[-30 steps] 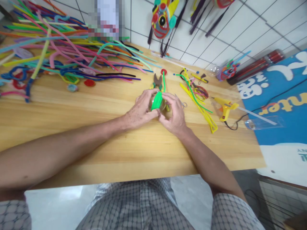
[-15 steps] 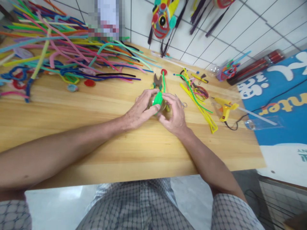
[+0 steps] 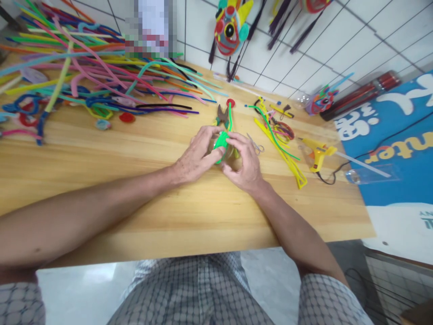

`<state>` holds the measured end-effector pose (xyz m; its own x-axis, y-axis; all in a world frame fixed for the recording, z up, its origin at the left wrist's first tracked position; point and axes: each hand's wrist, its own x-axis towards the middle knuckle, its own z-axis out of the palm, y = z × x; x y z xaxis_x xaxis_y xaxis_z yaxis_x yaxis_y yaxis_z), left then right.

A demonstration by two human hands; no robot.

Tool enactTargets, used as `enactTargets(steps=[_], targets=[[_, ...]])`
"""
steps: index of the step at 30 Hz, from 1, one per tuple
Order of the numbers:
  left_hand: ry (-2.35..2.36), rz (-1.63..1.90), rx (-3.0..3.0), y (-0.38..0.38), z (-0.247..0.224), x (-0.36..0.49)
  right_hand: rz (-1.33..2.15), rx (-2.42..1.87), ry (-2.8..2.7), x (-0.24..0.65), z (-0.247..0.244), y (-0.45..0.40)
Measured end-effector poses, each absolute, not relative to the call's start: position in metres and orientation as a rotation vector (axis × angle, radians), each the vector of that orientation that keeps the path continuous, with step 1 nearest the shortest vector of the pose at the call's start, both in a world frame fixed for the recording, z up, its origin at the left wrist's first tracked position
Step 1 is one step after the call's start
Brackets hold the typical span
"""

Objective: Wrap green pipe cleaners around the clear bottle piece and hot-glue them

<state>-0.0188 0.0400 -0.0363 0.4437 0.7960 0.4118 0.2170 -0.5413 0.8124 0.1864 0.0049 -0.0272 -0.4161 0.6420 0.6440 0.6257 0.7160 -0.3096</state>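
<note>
A clear ball [image 3: 231,150] with a band of bright green pipe cleaner [image 3: 221,141] across it sits between my hands, low over the table. My left hand [image 3: 196,158] grips its left side, the thumb pressed on the green band. On the other side, my right hand [image 3: 246,163] curls round the ball, fingertips at the band's upper end. From the band a loose green tail runs up toward a small red disc [image 3: 230,102]. Just beyond my hands lie pliers [image 3: 223,115] with jaws apart. Small scissors [image 3: 259,148] rest right of my right hand, partly hidden by it.
A big heap of coloured pipe cleaners [image 3: 111,76] covers the back left. To the right lie yellow pipe cleaners [image 3: 291,163] and a yellow glue gun [image 3: 317,151] with its cord. Lion-head ornaments [image 3: 230,30] hang on the tiled wall.
The ball and green band have turned slightly within my hands. My right fingers have shifted a little, and more of the scissors shows. Otherwise the table looks the same.
</note>
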Motion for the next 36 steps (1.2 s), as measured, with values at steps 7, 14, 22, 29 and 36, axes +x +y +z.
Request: enactTargets(steps=[7,14,22,29,36], targets=[[0.839,1.058,1.952,0.0372,-0.0355,-0.0193,0.044,-0.976,-2.175,0.1877,-0.0276,0.003],[0.833,1.058,1.989,0.0371,-0.031,-0.0192,0.039,-0.967,-2.206,0.1894,-0.0269,0.0041],[0.79,1.093,2.02,0.0384,-0.0354,-0.0195,0.022,-0.944,-2.167,0.1873,-0.0271,0.005],[0.754,1.158,2.033,0.0395,-0.0376,-0.0179,-0.026,-0.971,-2.152,0.1871,-0.0261,0.0042],[0.83,1.077,2.069,0.0383,-0.0336,-0.0171,-0.051,-0.952,-2.166,0.1869,-0.0295,0.0089]])
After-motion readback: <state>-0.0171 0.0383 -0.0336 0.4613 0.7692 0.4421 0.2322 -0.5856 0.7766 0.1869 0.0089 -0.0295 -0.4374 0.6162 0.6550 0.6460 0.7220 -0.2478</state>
